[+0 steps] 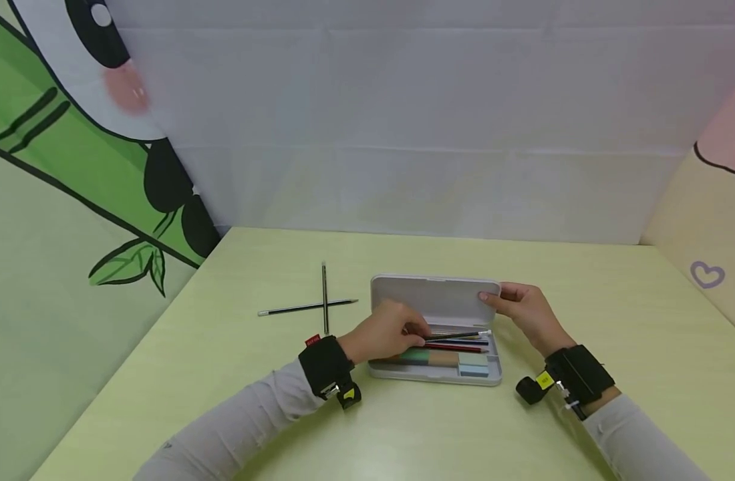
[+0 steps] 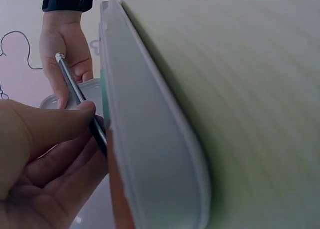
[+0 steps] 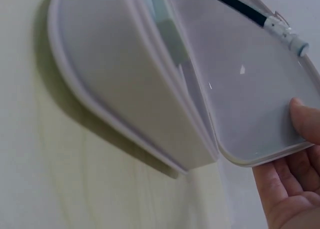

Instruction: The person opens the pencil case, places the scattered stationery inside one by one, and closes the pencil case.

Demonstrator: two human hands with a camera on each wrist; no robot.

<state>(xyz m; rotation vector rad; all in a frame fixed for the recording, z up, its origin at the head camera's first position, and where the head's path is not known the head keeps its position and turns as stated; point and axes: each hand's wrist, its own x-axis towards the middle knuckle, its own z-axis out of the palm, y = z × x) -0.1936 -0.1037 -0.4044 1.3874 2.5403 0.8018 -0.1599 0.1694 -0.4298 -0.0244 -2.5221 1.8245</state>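
An open white pencil case (image 1: 424, 377) stands on the table, its lid (image 1: 433, 294) tilted up at the back. Between thumb and fingers my left hand (image 1: 384, 332) pinches a dark pencil (image 1: 454, 336) over the case. The pencil's eraser end (image 3: 287, 36) points right, towards my right hand, and its other end is hidden. My right hand (image 1: 526, 314) grips the lid's right edge, thumb on the inside. Within the case lie a red pencil (image 1: 464, 348), a green-and-tan strip (image 1: 436, 358) and a pale green and blue block (image 1: 472, 364). My left hand covers the case's left part.
Two dark pencils lie crossed to the left of the case, one pencil (image 1: 283, 310) roughly sideways and another pencil (image 1: 325, 280) pointing away. A white sheet (image 1: 433, 133) hangs behind the pale table (image 1: 560, 267). Printed walls flank both sides.
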